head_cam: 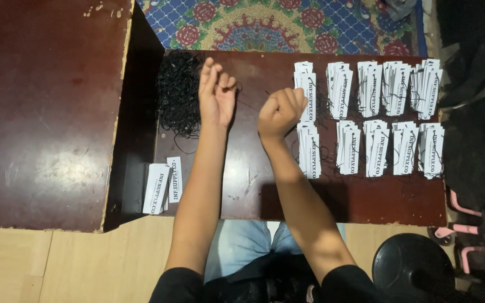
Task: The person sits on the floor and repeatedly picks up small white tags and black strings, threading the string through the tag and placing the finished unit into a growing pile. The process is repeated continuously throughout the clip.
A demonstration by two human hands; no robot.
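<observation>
Biggest risk I can see here is tangling: the left hand (216,95) sits right at the edge of a heap of thin black string loops (179,92), fingers pinched together on what looks like a single strand, and that stuff is wiry and springy enough that pulling one loop could easily drag a clump of its neighbours along. The right hand (280,111) is just beside the left, closed in a loose fist, and it seems to pinch the other end of the same thread, though it's too fine to say for sure. I also can't tell whether there's a card tucked inside that fist. Directly to the right of the right hand, almost touching the knuckles, are the stacks of white paper tags (369,118), two rows of them, each a fanned bundle of slim rectangular cards with black print and black strings trailing out. They look light and slick, so a stray elbow or a snagged string could fan a stack out or knock it into the next one. A few loose tags (163,188) lie below and left of the left forearm, near the edge of the dark glossy wooden table (254,191), where a nudge might send them off. The tabletop's scratched but smooth, so nothing grips much.
</observation>
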